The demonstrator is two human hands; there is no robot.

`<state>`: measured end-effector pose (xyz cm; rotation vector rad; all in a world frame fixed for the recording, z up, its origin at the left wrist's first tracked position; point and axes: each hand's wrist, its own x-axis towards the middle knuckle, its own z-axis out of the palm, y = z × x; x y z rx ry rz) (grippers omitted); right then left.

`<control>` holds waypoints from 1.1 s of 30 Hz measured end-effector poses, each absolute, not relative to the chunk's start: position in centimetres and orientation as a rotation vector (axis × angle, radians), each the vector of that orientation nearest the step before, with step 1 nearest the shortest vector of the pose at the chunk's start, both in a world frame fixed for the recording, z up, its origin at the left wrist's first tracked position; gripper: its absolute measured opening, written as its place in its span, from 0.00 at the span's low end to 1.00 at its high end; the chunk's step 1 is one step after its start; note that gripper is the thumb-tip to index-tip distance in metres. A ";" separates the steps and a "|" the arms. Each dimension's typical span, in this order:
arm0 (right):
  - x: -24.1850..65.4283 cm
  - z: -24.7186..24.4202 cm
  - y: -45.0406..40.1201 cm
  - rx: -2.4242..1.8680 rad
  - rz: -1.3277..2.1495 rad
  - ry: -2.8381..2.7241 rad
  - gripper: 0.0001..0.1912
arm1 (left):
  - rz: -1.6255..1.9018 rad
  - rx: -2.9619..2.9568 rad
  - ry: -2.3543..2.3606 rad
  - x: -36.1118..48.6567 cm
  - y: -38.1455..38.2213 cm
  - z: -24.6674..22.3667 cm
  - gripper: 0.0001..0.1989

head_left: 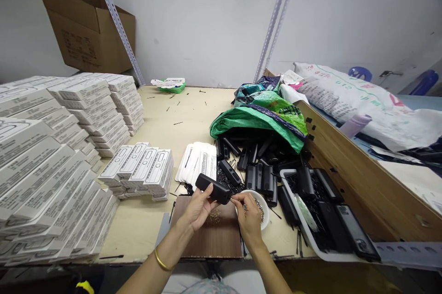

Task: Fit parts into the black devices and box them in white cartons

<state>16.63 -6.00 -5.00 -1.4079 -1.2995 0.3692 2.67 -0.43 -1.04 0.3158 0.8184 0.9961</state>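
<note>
Holding 1 black case [211,187] above the brown board [214,244] in the left hand [200,207], with fingers curled round it. Pinching at its right end with the right hand [249,215]; cannot tell on what. Could tip the white bowl [265,224] by nudging it.

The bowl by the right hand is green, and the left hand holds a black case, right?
Not quite: the head view shows the bowl by the right hand is white, not green. The left hand does hold a black case.
</note>
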 end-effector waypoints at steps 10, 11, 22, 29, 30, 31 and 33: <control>14.6 -5.6 -6.5 -1.293 0.546 -1.037 0.05 | 0.960 0.190 0.814 2.8 -1.2 -0.8 0.05; 14.8 -5.7 -6.6 -1.297 0.606 -1.011 0.07 | 0.983 0.222 0.809 2.7 -1.2 -0.7 0.05; 16.3 -4.0 -7.3 -1.330 0.463 -1.237 0.06 | 1.021 0.465 0.768 2.5 -1.8 0.2 0.20; 15.8 -3.7 -7.1 -1.364 0.419 -1.363 0.09 | 1.049 0.496 0.778 2.2 -2.0 0.2 0.24; 15.8 -3.6 -7.2 -1.379 0.470 -1.367 0.09 | 1.061 0.536 0.777 1.8 -2.1 0.6 0.22; 15.9 -3.6 -7.3 -1.390 0.530 -1.368 0.09 | 1.088 0.603 0.763 1.4 -2.2 1.1 0.21; 16.3 -3.7 -7.6 -1.408 0.629 -1.336 0.09 | 1.158 0.812 0.727 0.4 -2.8 1.6 0.19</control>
